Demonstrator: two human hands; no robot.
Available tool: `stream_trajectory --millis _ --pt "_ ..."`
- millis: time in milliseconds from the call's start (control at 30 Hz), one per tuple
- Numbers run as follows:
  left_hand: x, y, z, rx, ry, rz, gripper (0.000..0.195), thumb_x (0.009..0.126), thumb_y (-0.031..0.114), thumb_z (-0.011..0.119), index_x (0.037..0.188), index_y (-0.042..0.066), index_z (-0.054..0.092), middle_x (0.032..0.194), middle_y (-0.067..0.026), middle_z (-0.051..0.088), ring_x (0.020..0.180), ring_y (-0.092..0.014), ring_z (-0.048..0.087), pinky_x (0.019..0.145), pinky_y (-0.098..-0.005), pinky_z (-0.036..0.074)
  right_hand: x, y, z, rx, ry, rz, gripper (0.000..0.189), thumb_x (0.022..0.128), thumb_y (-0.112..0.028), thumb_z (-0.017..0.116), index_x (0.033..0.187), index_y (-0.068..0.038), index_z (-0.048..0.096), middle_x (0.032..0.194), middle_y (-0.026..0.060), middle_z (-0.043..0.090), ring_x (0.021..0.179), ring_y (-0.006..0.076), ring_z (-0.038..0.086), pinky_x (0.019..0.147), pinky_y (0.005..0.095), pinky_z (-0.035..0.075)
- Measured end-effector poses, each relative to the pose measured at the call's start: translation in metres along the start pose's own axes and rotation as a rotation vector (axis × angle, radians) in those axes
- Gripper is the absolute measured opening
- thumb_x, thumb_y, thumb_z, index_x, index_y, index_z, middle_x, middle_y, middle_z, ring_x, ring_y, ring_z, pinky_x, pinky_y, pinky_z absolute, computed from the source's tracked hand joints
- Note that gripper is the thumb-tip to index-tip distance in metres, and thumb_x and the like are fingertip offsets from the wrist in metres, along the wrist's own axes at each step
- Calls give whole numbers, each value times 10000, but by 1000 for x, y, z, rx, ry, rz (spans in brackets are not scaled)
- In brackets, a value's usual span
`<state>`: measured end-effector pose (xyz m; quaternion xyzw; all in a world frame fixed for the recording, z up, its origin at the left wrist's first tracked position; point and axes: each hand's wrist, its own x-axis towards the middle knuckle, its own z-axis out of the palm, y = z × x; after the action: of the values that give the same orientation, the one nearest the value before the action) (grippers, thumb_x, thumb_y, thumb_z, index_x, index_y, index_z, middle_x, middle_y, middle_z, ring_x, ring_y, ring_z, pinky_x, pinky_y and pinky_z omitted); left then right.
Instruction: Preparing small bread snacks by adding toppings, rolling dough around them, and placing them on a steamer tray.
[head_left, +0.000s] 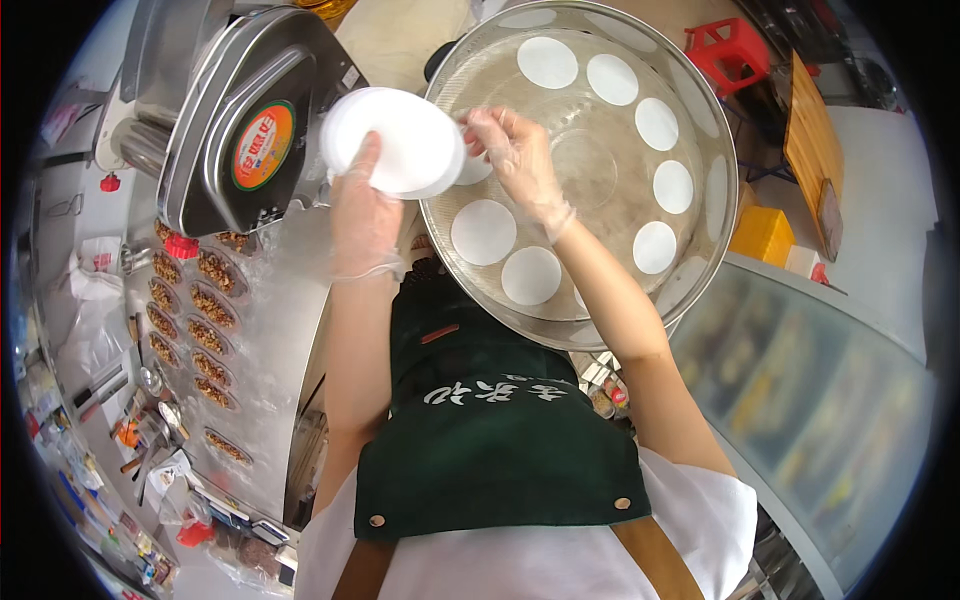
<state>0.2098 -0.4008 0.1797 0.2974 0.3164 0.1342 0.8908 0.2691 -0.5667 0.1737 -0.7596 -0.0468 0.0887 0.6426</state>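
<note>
My left hand (366, 229), in a clear plastic glove, holds a stack of white round paper liners (390, 142), its thumb lying on top. My right hand (521, 154), gloved as well, is over the near left part of a large round metal steamer tray (581, 169). Its fingertips are bunched beside the stack's right edge; blur hides whether they grip a liner. Single white paper discs (484, 232) lie apart from one another in a ring on the tray's perforated floor. My right forearm covers part of the ring.
Left, a floured steel worktop (262, 375) carries rows of chopped brown filling (206, 337) on flat rounds. A steel machine (247, 127) stands at its far end. To the right are a glass-topped case (810, 390), a red plastic stool (727, 56) and a yellow box (761, 234).
</note>
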Motion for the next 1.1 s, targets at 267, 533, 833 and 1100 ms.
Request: stream_trajectory --millis 267,533,833,1100 --pt "-4 -17 24 87 19 14 409 933 10 589 1306 -95 458 1273 -185 564 1169 -260 580 1000 -386 500 -15 1 -4 47 3 220 164 851 -146 728 889 12 714 691 24 645 636 82 559 579 247 458" --pt "2 -19 29 99 -7 61 413 937 9 580 1313 -95 447 1278 -187 558 1164 -271 584 996 -391 512 26 83 -92 -230 375 325 195 805 -197 757 881 -22 717 781 109 703 701 184 637 668 330 498" --pt "4 -66 48 82 -106 -111 434 949 38 585 1335 -84 428 1289 -193 554 1173 -280 582 1005 -410 511 16 70 -96 -773 640 -28 308 851 -287 720 967 -4 686 834 128 699 775 246 666 749 355 501" --pt "2 -108 68 77 -11 -239 421 880 3 669 1262 -73 513 1193 -175 614 1076 -258 635 903 -362 561 -19 30 -94 -10 180 313 171 843 -120 737 911 32 701 739 18 669 658 73 570 614 224 468"
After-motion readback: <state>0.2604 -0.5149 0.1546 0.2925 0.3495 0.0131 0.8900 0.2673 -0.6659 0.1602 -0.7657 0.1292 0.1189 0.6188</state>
